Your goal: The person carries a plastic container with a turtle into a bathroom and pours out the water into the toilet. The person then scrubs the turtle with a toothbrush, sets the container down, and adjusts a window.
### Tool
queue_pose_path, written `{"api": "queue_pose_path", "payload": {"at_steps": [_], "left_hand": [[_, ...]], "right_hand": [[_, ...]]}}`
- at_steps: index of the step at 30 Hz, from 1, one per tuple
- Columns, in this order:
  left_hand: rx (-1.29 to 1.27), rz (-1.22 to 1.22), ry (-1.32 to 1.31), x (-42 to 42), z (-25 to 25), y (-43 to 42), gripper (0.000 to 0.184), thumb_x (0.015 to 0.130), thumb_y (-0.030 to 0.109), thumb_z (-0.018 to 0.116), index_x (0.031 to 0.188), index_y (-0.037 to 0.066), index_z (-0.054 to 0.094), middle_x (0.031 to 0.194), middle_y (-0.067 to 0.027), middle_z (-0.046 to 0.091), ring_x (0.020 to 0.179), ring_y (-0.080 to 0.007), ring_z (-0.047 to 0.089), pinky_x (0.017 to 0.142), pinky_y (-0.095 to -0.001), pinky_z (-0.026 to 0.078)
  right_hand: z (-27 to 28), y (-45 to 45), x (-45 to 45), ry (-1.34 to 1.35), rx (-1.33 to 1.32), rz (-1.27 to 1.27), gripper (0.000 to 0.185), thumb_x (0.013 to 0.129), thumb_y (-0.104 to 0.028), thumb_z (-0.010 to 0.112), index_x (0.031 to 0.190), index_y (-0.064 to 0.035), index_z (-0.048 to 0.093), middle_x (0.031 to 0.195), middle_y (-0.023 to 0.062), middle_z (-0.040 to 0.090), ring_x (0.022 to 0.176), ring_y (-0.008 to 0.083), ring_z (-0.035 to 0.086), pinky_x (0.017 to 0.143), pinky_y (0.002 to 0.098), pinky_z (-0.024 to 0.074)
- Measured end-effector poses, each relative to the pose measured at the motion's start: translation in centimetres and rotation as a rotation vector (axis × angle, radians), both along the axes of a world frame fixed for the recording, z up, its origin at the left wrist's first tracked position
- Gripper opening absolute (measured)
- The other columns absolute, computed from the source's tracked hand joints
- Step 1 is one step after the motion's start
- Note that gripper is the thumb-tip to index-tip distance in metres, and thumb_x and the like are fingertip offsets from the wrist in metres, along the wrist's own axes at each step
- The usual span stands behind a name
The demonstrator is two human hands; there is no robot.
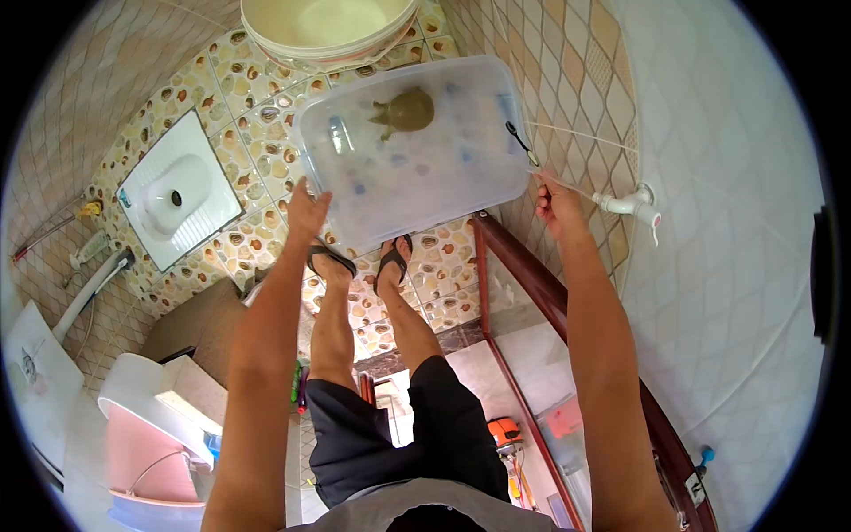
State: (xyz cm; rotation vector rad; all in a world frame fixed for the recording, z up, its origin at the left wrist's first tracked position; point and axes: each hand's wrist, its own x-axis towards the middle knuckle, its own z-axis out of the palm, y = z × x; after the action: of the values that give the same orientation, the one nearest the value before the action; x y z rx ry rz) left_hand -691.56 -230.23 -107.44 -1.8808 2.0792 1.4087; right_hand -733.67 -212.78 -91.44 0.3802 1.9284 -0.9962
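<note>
Translucent plastic tub (443, 191) is placed on the pebble-patterned tile floor (244, 84), directly ahead of the sandalled feet (394, 266); a turtle (410, 110) is held within the tub, in its far half, with its rounded shell toward the tub's right side; the left hand (308, 213) is held at the tub's near left side, thumb parted widely from the fingers and nothing seen in its grasp, though contact with the tub cannot be made out; the right hand (557, 204) is placed just beside the tub's right edge with its fingers curled; a dark toothbrush (519, 137) is seen at that edge, its near end close to those fingertips, but whether it is gripped cannot be told; a white tap (631, 204) is mounted on the wall to the right of the tub; a large cream bucket (332, 31) is stood beyond the tub's far side; a white squat toilet (182, 191) is set into the floor to the left of the tub.
</note>
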Motion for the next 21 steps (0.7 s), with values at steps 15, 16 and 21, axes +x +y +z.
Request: {"api": "queue_pose_path", "payload": {"at_steps": [15,16,21], "left_hand": [[0.289,-0.053,0.014,0.2,9.4,11.5,0.03,0.083,0.022,0.059,0.099,-0.003,0.066,0.093,-0.0211,0.068,0.091,-0.0334,0.065,0.087,-0.0337,0.048],[0.312,-0.027,0.005,-0.1,10.9,11.7,0.03,0.083,0.022,0.059,0.101,-0.003,0.066,0.092,-0.0207,0.068,0.091,-0.032,0.066,0.085,-0.0337,0.049],[0.257,-0.001,0.064,2.6,12.2,15.9,0.039,0.086,0.028,0.061,0.112,-0.001,0.064,0.096,-0.0207,0.069,0.091,-0.0265,0.068,0.079,-0.0346,0.051]], "right_hand": [[0.2,0.3,1.1,-0.052,-0.028,-0.003,0.016,0.091,-0.025,0.063,0.093,-0.0088,0.064,0.067,-0.0038,0.053,0.051,0.0063,0.046,0.045,0.0235,0.0397],[0.1,0.3,1.2,-0.05,-0.043,-0.017,0.016,0.092,-0.024,0.063,0.094,-0.0087,0.064,0.066,-0.0036,0.052,0.051,0.0065,0.046,0.045,0.0234,0.0399],[1.1,-0.6,1.8,-0.045,-0.029,-0.006,0.017,0.092,-0.025,0.062,0.095,-0.0085,0.063,0.066,-0.0033,0.052,0.051,0.0066,0.046,0.045,0.0231,0.0405]]}}
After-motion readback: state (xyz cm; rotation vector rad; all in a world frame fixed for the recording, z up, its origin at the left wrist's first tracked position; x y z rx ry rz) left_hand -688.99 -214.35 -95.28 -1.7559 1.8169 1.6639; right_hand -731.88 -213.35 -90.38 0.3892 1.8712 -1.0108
